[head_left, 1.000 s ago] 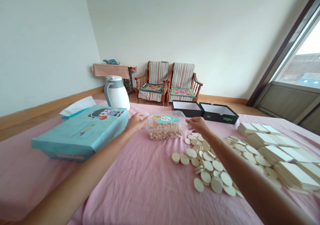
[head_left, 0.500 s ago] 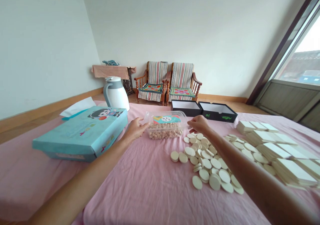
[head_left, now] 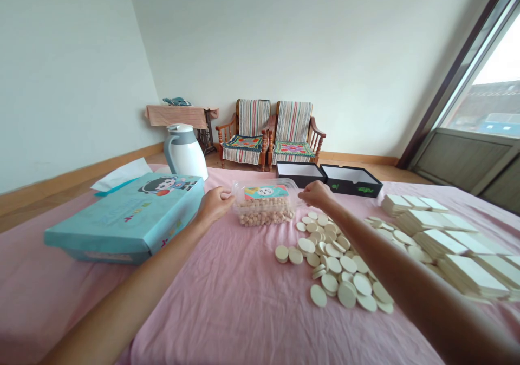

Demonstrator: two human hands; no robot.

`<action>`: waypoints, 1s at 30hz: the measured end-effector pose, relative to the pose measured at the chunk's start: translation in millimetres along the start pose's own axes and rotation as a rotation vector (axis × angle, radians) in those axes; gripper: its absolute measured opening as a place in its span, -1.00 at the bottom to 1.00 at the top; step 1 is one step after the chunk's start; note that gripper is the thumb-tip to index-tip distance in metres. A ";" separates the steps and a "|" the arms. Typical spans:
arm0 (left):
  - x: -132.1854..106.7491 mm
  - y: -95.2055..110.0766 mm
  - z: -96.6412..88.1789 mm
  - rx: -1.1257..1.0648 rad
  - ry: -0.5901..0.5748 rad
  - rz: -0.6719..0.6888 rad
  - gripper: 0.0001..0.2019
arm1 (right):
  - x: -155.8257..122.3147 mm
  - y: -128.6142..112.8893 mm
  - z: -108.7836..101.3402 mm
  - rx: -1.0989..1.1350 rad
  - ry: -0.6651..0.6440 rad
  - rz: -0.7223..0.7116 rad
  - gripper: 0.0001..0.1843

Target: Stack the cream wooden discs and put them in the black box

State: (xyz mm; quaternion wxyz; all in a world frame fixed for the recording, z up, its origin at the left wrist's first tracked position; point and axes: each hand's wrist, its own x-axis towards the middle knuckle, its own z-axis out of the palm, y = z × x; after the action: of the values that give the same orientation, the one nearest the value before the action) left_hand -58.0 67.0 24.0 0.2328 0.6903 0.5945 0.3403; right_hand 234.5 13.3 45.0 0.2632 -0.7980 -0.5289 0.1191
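Note:
A clear plastic snack tub (head_left: 264,205) with a colourful label and small round beige pieces inside sits on the pink cloth. My left hand (head_left: 214,204) has its fingers curled against the tub's left end. My right hand (head_left: 314,194) grips the tub's right end. Both arms reach forward from the near edge. Just in front of my right hand lies a heap of pale round discs (head_left: 333,262).
A light blue flat box (head_left: 130,216) lies at the left, with a white jug (head_left: 184,151) behind it. Two open black boxes (head_left: 329,176) stand behind the tub. Stacks of cream rectangular tiles (head_left: 450,240) fill the right side. Two striped wooden chairs (head_left: 270,137) stand by the far wall.
Both hands have closed in on the ends of the snack tub. The view has shifted slightly.

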 end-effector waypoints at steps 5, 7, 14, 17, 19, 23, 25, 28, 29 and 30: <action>2.9 4.0 -1.5 0.032 -0.006 -0.007 -0.58 | -3.5 -17.7 -13.9 -0.136 0.081 -0.022 -0.86; 2.4 5.5 -1.3 0.037 -0.007 -0.009 -0.58 | -3.0 -22.4 -19.7 -0.156 0.088 -0.028 -0.83; -0.1 8.3 -3.5 0.033 -0.004 -0.006 -0.60 | -2.6 -20.9 -23.3 -0.155 0.029 -0.047 -0.87; -1.4 8.2 -4.4 0.029 -0.012 -0.004 -0.60 | -3.3 -12.3 -14.8 -0.121 -0.003 -0.049 -0.89; -1.8 7.5 -4.4 0.021 -0.019 -0.009 -0.61 | -2.3 -5.2 -7.6 -0.078 -0.023 -0.047 -0.87; -1.0 5.1 -3.8 -0.013 -0.044 -0.029 -0.62 | 0.4 6.9 4.6 0.063 -0.123 0.005 -0.74; -1.2 3.8 -3.5 -0.037 -0.058 -0.049 -0.65 | -0.5 10.3 6.9 0.153 -0.186 0.045 -0.69; -4.4 2.2 -3.3 -0.081 -0.111 -0.092 -0.72 | -5.0 12.7 5.2 0.283 -0.242 0.088 -0.65; -6.1 1.7 -3.0 -0.100 -0.140 -0.107 -0.70 | -6.9 13.1 3.9 0.323 -0.251 0.098 -0.64; -8.1 1.2 -2.6 -0.123 -0.172 -0.120 -0.66 | -8.7 13.5 2.5 0.360 -0.258 0.107 -0.63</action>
State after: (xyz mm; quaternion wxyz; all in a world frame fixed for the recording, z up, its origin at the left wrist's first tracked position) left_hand -59.6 58.7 25.0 0.3447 0.6645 0.5908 0.3011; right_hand 240.2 2.1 34.8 0.3249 -0.7434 -0.4851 0.3264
